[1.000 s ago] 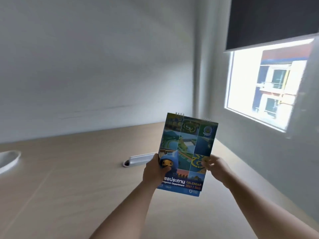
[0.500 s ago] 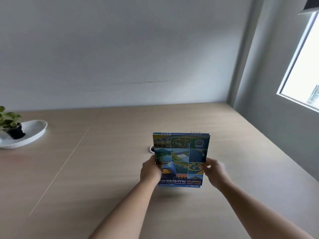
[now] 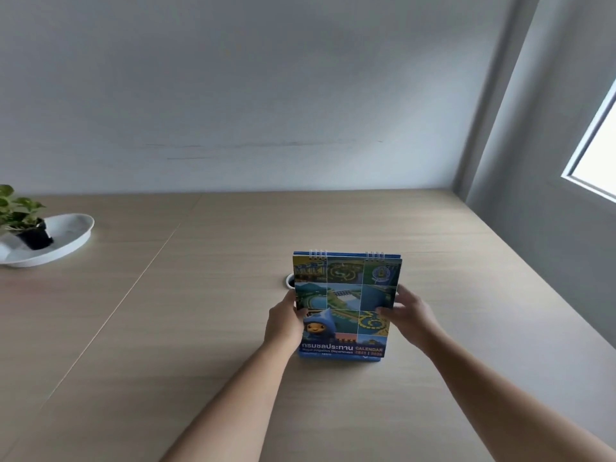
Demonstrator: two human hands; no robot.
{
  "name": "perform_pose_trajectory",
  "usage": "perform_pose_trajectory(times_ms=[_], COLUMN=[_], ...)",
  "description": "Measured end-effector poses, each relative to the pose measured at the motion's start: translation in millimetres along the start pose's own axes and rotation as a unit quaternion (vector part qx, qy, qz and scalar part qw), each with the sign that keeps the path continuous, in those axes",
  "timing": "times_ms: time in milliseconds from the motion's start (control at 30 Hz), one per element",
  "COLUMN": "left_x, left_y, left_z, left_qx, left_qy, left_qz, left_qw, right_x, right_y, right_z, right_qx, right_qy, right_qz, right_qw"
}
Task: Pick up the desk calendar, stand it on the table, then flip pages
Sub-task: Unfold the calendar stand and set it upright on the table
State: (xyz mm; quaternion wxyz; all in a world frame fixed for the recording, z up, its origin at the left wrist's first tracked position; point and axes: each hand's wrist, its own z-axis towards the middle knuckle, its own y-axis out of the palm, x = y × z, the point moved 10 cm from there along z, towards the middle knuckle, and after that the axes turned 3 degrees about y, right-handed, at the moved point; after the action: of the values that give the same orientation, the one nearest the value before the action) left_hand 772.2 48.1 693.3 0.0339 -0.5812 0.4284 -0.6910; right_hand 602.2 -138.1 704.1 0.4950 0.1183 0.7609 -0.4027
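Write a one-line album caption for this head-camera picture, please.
Both hands, left and right, hold a colourful desk calendar upright on a wooden table.

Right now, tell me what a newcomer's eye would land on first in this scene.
The colourful desk calendar stands out at the centre of the pale wooden table, upright, held by the left hand and right hand at its side edges. Next, the white dish with a small potted plant at far left.
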Motion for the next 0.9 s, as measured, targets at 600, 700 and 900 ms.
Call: perform_pose_trajectory(times_ms=[600,700,900], left_x=[49.4,60.6,56.9], left_y=[70.1,71.6,69.5], left_z=[-65.6,-71.4,-73.1], left_qx=[-0.219,-0.225,-0.195], left_qy=[0.046,0.09,0.097], left_qz=[0.005,0.059,0.041], left_qw=[0.975,0.968,0.975], right_x=[-29.2,-31.7,-38.6], right_y=[40.2,35.9,36.8], right_z=[-47.8,-52.6,-56.6], right_qx=[-0.097,-0.13,-0.154], right_qy=[-0.108,-0.127,-0.161], right_qz=[-0.131,-0.114,-0.084], right_qw=[0.981,0.977,0.971])
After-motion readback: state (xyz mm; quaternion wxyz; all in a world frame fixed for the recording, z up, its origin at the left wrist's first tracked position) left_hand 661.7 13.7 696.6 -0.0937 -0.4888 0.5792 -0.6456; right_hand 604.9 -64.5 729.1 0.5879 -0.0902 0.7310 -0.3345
